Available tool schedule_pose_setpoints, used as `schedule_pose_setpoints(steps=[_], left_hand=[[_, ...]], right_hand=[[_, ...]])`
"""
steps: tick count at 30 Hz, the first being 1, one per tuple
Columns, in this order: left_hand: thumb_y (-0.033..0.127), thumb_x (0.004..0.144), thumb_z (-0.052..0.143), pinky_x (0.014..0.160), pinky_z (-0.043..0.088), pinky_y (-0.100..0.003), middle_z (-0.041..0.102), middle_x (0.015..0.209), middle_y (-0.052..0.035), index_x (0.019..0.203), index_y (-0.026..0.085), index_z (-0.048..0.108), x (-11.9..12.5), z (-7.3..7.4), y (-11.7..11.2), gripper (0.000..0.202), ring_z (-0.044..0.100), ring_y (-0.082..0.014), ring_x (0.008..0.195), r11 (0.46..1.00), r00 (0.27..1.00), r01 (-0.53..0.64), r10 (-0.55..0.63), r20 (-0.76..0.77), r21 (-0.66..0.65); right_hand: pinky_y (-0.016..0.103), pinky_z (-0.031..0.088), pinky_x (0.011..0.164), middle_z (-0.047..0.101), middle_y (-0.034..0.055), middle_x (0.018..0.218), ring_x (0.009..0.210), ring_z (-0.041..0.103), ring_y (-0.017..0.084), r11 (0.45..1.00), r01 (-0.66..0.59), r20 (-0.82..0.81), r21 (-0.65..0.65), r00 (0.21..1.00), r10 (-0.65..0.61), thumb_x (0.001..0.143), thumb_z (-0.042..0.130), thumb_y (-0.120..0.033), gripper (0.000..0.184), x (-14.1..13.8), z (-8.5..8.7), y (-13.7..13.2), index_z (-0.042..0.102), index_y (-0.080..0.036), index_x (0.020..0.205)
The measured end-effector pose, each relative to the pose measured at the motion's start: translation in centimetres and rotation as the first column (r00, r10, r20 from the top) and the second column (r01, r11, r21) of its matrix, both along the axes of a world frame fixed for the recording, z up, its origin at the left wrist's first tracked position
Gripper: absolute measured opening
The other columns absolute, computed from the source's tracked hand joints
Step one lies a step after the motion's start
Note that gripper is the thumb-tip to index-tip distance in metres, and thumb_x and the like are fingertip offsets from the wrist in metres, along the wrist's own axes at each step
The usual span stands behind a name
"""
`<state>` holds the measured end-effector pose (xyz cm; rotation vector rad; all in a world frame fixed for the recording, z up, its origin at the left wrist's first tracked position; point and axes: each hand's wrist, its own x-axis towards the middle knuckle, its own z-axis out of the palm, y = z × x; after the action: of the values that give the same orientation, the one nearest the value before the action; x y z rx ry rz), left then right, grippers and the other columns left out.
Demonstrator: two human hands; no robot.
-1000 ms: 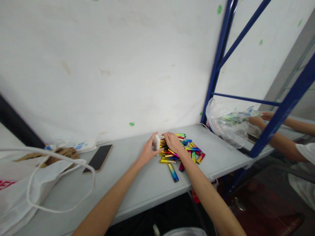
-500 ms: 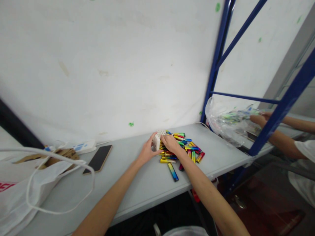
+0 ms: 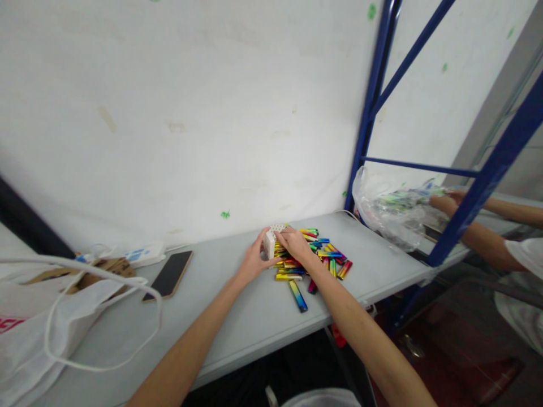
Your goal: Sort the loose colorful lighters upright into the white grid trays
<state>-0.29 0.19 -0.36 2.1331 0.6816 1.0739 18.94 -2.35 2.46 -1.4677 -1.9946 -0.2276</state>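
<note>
My left hand (image 3: 253, 260) is wrapped round the side of a small white block with rows of holes (image 3: 270, 244), its thumb along the near edge. The block stands tilted on the table beside a pile of shiny, flat, lighter-sized bars (image 3: 328, 255) in gold, blue, green and red. Above part of this pile, my right hand (image 3: 296, 244) has its fingertips pressed together at the block's holed face. Whatever those fingers hold is hidden. One yellow-to-blue bar (image 3: 298, 297) lies apart, nearer the table's front edge.
On the left of the grey table (image 3: 237, 333) lie a phone (image 3: 172, 274), a white bag (image 3: 38, 339) and a looped white cable (image 3: 106, 368). Blue rack posts (image 3: 368, 130) rise at right. Beyond them, another person's hands (image 3: 445, 202) work by a clear plastic bag (image 3: 390, 217).
My right hand has shifted slightly up and its fingertips have come to the block's holed face. My left hand and the block have hardly moved.
</note>
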Motion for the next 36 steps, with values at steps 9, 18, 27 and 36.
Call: schedule_pose_setpoints(steps=[9,18,27,36], left_hand=[[0.032,0.074,0.088,0.106,0.054,-0.044,0.062,0.143,-0.0115,0.16,0.028,0.03,0.0,0.1,-0.1,0.103,0.065,-0.0284,0.123,1.0,1.0,0.003,-0.003,0.009,-0.005],[0.033,0.075,0.087,0.106,0.054,-0.043,0.061,0.143,-0.0116,0.161,0.027,0.03,-0.1,0.2,-0.2,0.103,0.066,-0.0286,0.122,1.0,1.0,-0.01,0.01,-0.013,0.002],[0.032,0.074,0.088,0.108,0.053,-0.044,0.061,0.143,-0.0124,0.161,0.028,0.028,0.0,0.0,0.0,0.105,0.065,-0.0294,0.124,1.0,1.0,0.009,-0.009,0.006,-0.004],[0.032,0.073,0.089,0.108,0.053,-0.044,0.062,0.139,-0.0118,0.161,0.028,0.028,-0.1,-0.1,0.1,0.107,0.065,-0.0285,0.124,0.999,0.999,0.037,-0.036,0.023,-0.036]], right_hand=[[0.026,0.043,0.081,0.073,0.0088,0.088,0.083,0.063,0.018,0.998,-0.008,-0.025,0.067,1.0,0.01,0.108,0.05,-0.034,0.034,0.4,-0.3,0.2,0.071,-0.015,0.089],[0.026,0.04,0.077,0.072,0.0068,0.085,0.077,0.061,0.017,0.999,0.04,-0.106,0.0,0.994,-0.04,0.109,0.047,-0.03,0.033,1.6,-0.9,0.5,0.068,-0.016,0.089],[0.027,0.041,0.08,0.072,0.0067,0.089,0.081,0.062,0.018,1.0,0.024,-0.142,0.015,0.99,-0.022,0.112,0.036,-0.032,0.037,1.6,-0.2,-0.4,0.065,-0.017,0.094],[0.032,0.045,0.091,0.074,0.0153,0.111,0.101,0.067,0.024,0.984,0.054,0.23,-0.169,0.973,-0.014,0.11,0.033,-0.026,0.035,-1.8,-0.2,-1.2,0.066,-0.013,0.113]])
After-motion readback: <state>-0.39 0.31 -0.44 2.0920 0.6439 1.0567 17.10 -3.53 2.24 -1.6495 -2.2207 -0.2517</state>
